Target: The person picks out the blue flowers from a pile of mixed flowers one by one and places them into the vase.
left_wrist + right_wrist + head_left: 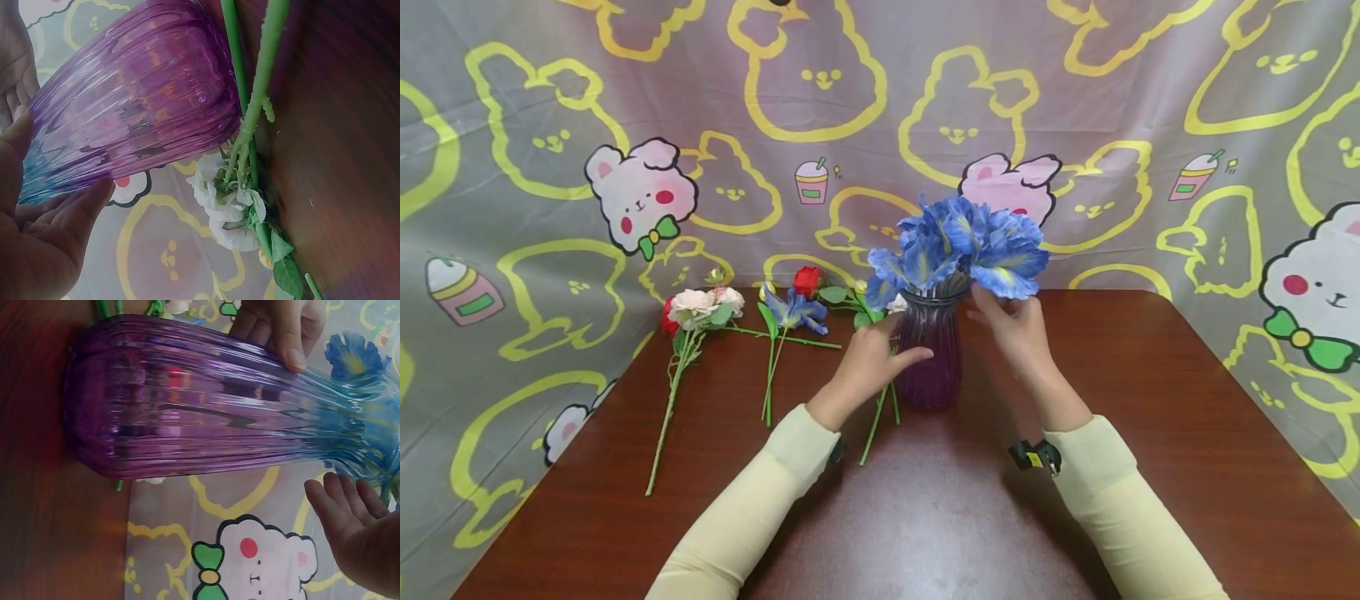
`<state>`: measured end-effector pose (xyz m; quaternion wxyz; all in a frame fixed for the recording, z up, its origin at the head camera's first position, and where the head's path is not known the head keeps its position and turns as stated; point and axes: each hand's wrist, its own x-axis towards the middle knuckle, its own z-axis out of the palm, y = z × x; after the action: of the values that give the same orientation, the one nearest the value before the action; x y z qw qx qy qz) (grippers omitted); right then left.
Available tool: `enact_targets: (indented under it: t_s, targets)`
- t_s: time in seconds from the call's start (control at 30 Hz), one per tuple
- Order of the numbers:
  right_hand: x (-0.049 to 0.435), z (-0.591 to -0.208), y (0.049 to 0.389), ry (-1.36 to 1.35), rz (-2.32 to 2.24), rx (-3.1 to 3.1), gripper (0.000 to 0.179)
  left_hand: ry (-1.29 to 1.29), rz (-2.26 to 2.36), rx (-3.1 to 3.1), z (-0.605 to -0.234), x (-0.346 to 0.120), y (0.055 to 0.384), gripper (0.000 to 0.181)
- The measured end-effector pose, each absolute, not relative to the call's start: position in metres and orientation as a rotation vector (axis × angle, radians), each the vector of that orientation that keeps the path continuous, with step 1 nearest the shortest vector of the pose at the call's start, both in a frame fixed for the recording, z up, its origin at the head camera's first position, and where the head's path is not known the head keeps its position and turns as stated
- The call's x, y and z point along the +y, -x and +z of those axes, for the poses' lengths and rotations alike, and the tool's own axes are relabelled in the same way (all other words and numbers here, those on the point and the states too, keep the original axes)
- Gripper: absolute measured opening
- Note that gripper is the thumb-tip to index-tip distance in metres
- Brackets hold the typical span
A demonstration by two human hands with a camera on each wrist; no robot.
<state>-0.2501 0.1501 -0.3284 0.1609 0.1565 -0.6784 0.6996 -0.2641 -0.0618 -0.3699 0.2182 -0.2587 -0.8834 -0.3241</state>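
Observation:
A ribbed glass vase, purple below and bluish toward its neck, stands upright on the table. Blue irises fan out above its rim. My left hand holds the vase's left side, thumb across the front and fingers toward the back; the left wrist view shows thumb and fingers at the glass. On the other side, my right hand is raised near the vase's neck, just under the iris petals. In the right wrist view its fingers are extended beside the neck, holding nothing.
Left of the vase lie pale pink flowers, a single blue iris and a red rose on the brown table. White blooms and green stems lie close beside the vase. A patterned curtain hangs behind.

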Motion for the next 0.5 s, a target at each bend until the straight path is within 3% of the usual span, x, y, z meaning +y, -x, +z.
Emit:
enact_targets:
  t_s: [0.17,0.5]
  targets:
    - [0.150,-0.333,0.250,-0.448,1.889,-2.068,0.039,0.715,-0.897,-2.456,-0.370,-0.062,0.265,0.065]
    - [0.144,-0.343,0.261,-0.553,1.779,-2.255,0.064,0.720,-0.901,-2.456,-0.371,-0.062,0.265,0.065]
